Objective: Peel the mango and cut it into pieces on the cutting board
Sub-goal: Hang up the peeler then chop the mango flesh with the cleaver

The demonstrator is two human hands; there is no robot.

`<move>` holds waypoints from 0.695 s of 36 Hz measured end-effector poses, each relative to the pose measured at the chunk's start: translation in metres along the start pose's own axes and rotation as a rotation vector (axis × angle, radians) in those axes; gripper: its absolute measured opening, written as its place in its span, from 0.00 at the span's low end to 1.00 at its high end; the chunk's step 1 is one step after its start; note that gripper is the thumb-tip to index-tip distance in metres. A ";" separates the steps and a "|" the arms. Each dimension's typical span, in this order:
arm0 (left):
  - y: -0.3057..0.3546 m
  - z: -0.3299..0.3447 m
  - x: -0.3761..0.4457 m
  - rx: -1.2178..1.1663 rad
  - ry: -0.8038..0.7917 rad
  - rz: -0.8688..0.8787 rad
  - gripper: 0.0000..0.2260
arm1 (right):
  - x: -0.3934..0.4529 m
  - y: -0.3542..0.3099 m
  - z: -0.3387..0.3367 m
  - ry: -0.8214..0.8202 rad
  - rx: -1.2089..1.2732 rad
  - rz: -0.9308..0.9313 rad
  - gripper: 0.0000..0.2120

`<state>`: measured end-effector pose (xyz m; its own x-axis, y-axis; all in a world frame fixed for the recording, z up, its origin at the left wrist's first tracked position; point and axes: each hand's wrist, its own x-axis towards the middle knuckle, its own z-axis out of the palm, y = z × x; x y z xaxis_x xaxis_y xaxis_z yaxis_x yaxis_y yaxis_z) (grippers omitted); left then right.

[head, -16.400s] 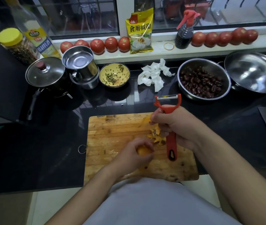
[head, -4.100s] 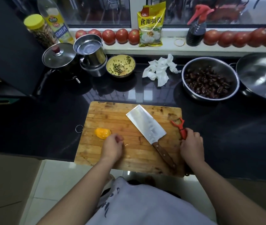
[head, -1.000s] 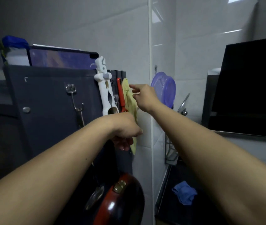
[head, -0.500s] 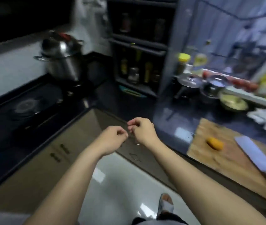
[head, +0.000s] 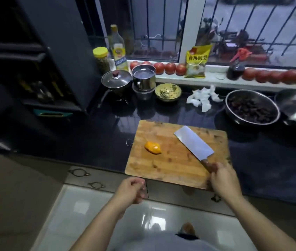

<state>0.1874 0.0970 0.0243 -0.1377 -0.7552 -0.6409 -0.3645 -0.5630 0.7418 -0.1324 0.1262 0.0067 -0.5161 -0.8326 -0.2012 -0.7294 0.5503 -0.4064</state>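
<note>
One peeled orange mango lies on the wooden cutting board, left of the steel cleaver; right hand grips its handle, left hand loosely curled, empty. Steady the slippery fruit, fingertips tucked, before slicing

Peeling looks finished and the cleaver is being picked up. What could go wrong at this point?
The peeled mango lies loose and glossy on the cutting board; it may slip under the cleaver. The left hand is off the board, so nothing steadies the fruit. The right hand is at the very end of the handle, perhaps a weak hold.
</note>
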 end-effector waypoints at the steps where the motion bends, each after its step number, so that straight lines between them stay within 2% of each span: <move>1: 0.001 0.000 0.006 -0.044 0.059 -0.009 0.07 | 0.011 0.002 -0.001 -0.005 -0.046 -0.010 0.14; 5: 0.013 0.003 0.032 -0.025 0.203 0.008 0.04 | 0.048 0.005 0.006 -0.148 -0.204 -0.069 0.23; 7: 0.020 0.001 0.045 0.041 0.242 0.062 0.05 | 0.057 0.003 0.015 -0.187 -0.230 -0.107 0.24; 9: 0.029 -0.001 0.066 0.209 0.255 0.126 0.07 | 0.065 0.003 0.024 -0.182 -0.266 -0.131 0.21; 11: 0.036 -0.004 0.082 0.410 0.248 0.207 0.15 | 0.067 0.003 0.026 -0.187 -0.275 -0.123 0.17; 13: 0.045 -0.005 0.101 0.625 0.219 0.318 0.22 | 0.069 -0.001 0.025 -0.232 -0.266 -0.106 0.19; 16: 0.058 -0.007 0.134 0.916 0.086 0.507 0.29 | 0.071 -0.019 0.015 -0.277 -0.275 -0.064 0.28; 19: 0.071 -0.007 0.166 1.093 -0.044 0.663 0.31 | 0.073 -0.036 0.001 -0.218 -0.256 0.038 0.31; 22: 0.079 -0.010 0.194 1.245 -0.199 0.780 0.30 | 0.063 -0.052 -0.001 -0.101 -0.233 0.102 0.24; 25: 0.085 -0.010 0.210 1.330 -0.303 0.913 0.29 | 0.047 -0.072 0.005 0.000 -0.096 0.234 0.13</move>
<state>0.1368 -0.1126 -0.0451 -0.8450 -0.4760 -0.2438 -0.5322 0.7936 0.2949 -0.1019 0.0477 0.0217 -0.6760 -0.6815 -0.2803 -0.6290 0.7318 -0.2623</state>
